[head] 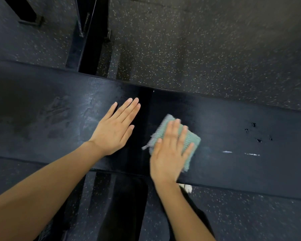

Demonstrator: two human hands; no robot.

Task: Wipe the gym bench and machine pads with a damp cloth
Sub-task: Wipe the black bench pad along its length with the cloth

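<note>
Across the black bench (pixel 233 129) my right hand (pixel 169 153) presses flat, fingers straight, on the green cloth (pixel 189 138) just right of the gap between its two pads; my left hand (pixel 115 127) lies open on the left pad (pixel 50 110), which looks streaked, above speckled dark rubber floor (pixel 198 40), and small tears mark the right pad

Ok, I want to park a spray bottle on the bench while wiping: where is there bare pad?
The left pad is bare from the picture's left edge up to the left hand, flat beside the gap. The right pad is bare beyond the cloth, around the torn spots. Crowded at the gap, where the right hand presses the cloth.
</note>
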